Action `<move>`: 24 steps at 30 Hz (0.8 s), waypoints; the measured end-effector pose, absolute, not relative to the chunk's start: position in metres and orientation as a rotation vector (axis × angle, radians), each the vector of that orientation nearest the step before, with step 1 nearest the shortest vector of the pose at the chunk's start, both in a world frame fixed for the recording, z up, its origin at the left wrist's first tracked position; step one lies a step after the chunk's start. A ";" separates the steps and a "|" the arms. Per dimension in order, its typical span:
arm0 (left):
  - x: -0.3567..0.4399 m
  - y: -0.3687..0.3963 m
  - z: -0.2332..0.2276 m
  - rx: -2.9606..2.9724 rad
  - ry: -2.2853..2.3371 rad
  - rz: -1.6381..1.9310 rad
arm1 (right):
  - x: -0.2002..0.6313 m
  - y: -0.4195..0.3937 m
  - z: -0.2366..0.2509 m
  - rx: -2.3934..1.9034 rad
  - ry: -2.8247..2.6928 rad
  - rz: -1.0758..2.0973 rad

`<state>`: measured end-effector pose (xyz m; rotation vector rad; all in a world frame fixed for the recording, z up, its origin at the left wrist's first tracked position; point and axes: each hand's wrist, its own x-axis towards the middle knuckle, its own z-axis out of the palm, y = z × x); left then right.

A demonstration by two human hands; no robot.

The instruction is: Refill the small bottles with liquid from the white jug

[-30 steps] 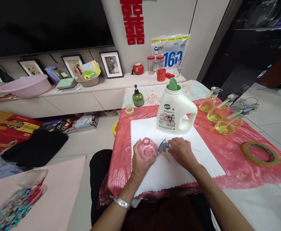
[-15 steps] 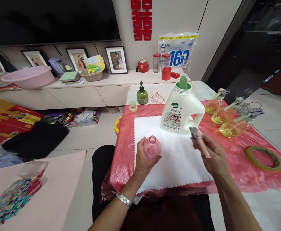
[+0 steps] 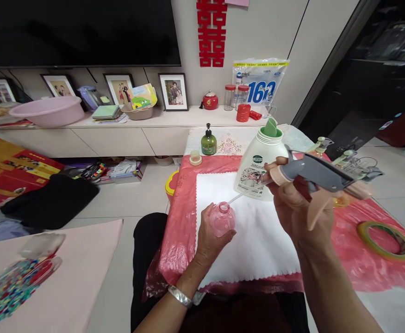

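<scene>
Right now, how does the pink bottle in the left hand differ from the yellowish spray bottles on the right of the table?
The pink bottle has an open neck with no sprayer; the yellowish spray bottles carry trigger heads. The pink bottle looks empty, gripped by the left hand on the white cloth; the yellowish ones stand unheld on the red cover, partly hidden behind the trigger sprayer in the right hand. Both look round and clear.

Clear pink glass-like bottle [image 3: 222,219], matt grey plastic spray head [image 3: 315,173], white cloth mat [image 3: 258,240] over glossy, crinkled red plastic sheet [image 3: 179,231].

Pink bottle [image 3: 222,218] upright; grey sprayer head [image 3: 315,173] raised
</scene>
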<state>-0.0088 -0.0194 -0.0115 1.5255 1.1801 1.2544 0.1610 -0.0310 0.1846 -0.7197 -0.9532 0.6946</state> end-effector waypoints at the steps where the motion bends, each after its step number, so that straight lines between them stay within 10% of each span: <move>1: -0.009 -0.019 -0.011 1.523 1.181 1.257 | 0.160 -0.029 0.181 -0.743 -0.997 0.678; 24: -0.005 -0.020 -0.005 1.602 1.352 1.241 | 0.137 -0.019 0.100 -1.007 -1.530 0.930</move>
